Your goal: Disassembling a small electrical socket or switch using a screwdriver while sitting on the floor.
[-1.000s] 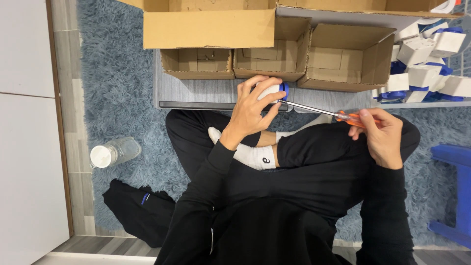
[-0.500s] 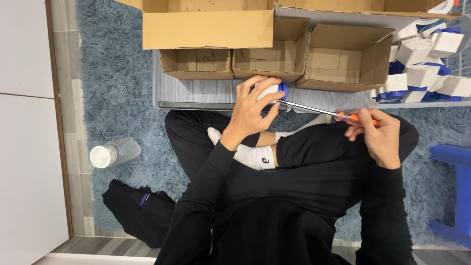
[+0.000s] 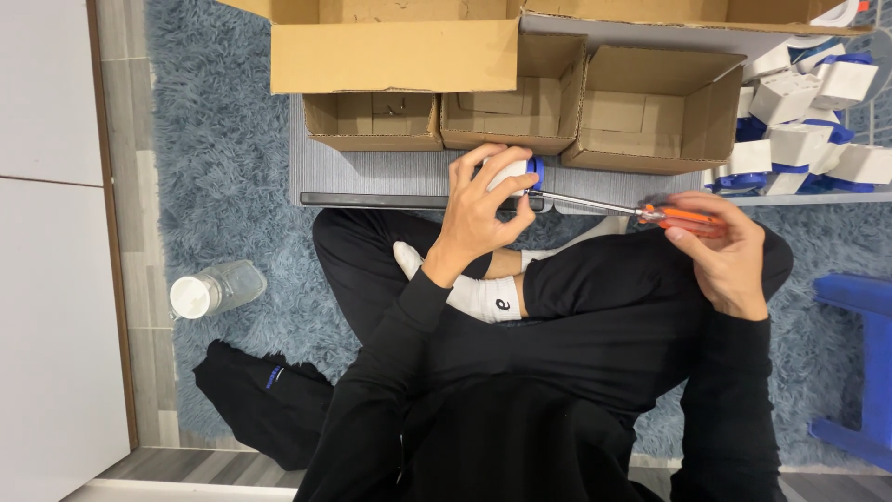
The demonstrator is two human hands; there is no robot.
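Your left hand (image 3: 478,209) grips the small white-and-blue plastic part (image 3: 520,172), steadying it above your knees | your right hand (image 3: 729,256) pinches the orange-handled steel screwdriver (image 3: 683,217), tip at the part's blue end | brown cardboard boxes (image 3: 506,112) open beyond.

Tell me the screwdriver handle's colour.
Orange, on the screwdriver in the right hand; head view.

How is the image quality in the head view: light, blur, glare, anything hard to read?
Head view: light is even and soft, with no hard shadows or glare; the left hand and right hand are sharp, as is the screwdriver; the black clothing loses detail in the dark; the white-and-blue part is mostly hidden by fingers; straight edges bend slightly near the frame's sides.
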